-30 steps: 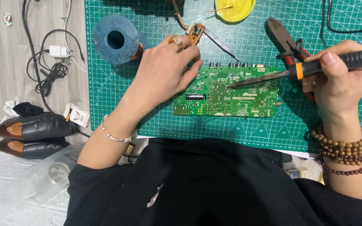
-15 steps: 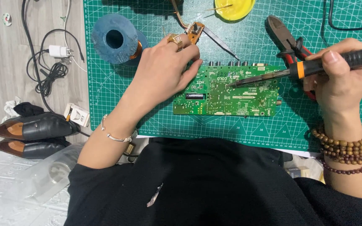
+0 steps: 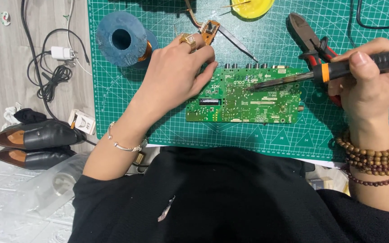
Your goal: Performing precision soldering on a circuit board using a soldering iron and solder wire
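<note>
A green circuit board (image 3: 248, 101) lies flat on a green cutting mat (image 3: 167, 117). My left hand (image 3: 176, 74), with a ring on one finger, rests on the board's left end with its fingers pressed against the edge. My right hand (image 3: 368, 83) grips a soldering iron (image 3: 338, 69) with a black handle and an orange collar. The iron's tip touches the upper middle of the board. A bead bracelet circles my right wrist.
A blue spool (image 3: 122, 38) stands on the mat's upper left. Red-handled cutters (image 3: 314, 40) lie by my right hand. Tweezers (image 3: 237, 42) and a yellow tin (image 3: 251, 6) sit at the top. Black shoes (image 3: 34, 139), cables and a white charger (image 3: 61, 53) lie on the floor to the left.
The board has shifted slightly left under my left hand. The soldering iron's tip stays on the upper middle of the board.
</note>
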